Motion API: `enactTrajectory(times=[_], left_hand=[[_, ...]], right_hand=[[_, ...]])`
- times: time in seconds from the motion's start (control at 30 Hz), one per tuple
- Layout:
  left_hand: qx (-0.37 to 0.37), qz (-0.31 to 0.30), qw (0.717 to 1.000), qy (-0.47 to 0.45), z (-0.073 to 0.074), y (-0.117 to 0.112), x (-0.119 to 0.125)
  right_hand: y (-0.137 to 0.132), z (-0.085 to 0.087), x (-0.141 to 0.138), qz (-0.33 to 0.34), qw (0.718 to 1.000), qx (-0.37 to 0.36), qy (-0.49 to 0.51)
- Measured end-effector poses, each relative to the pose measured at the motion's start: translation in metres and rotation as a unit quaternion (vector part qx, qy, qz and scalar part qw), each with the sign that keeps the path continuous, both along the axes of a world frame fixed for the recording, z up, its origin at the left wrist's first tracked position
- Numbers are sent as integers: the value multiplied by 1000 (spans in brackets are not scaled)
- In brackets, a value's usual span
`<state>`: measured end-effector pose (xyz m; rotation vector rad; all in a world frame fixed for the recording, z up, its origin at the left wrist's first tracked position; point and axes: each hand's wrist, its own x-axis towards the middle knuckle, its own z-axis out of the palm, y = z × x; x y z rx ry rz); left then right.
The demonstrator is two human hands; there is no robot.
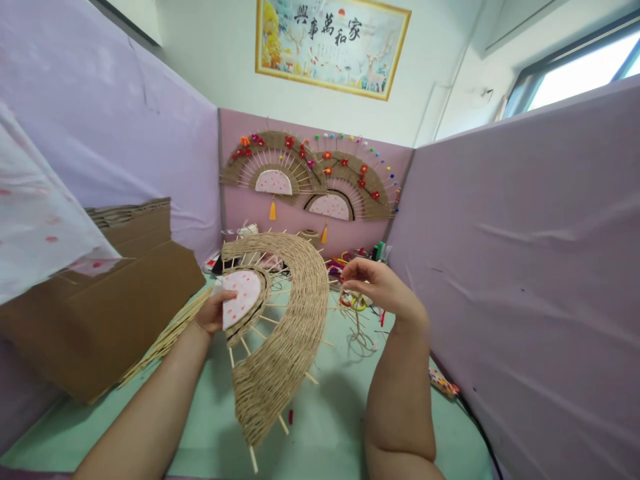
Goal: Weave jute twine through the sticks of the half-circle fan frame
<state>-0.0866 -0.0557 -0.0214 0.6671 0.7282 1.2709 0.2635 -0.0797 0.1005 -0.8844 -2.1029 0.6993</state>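
My left hand [214,312] grips a woven fan by its half-round centre, the thumb lying over white cloth with pink dots [245,292]. Brown twine forms the fan's wide outer band [305,300], woven across thin wooden sticks whose ends stick out past the rim. The fan is held tilted above the table, its curved edge toward the right. Beside that edge, my right hand [367,279] is closed in a pinch on a strand of twine. Loose loops of the twine [361,341] hang below the fingers; the exact point of grip is hard to see.
Two finished fans with red flowers [280,143] hang on the pink back panel, yellow tassels below. Cardboard [125,300] and a bundle of sticks [170,330] are at left. Scissors [357,303] and pens [380,251] lie behind my right hand. Purple side walls enclose the green table [330,427].
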Motion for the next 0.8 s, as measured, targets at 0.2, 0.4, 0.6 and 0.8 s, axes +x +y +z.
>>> enactTrajectory(times=[0.2,0.4,0.6,0.8], left_hand=[[-3,-28,1000,0,-6,2,-7],[-7,-60,998,0,-8,2,-10],[19,-53,998,-14,-6,0,-8],[39,-77,996,-25,-9,0,-9]], right_hand=[[0,-2,1,68,997,-37,9],[-1,-1,-3,73,996,-30,31],[5,-1,-10,13,999,-11,40],[15,-6,-12,11,999,-10,35]])
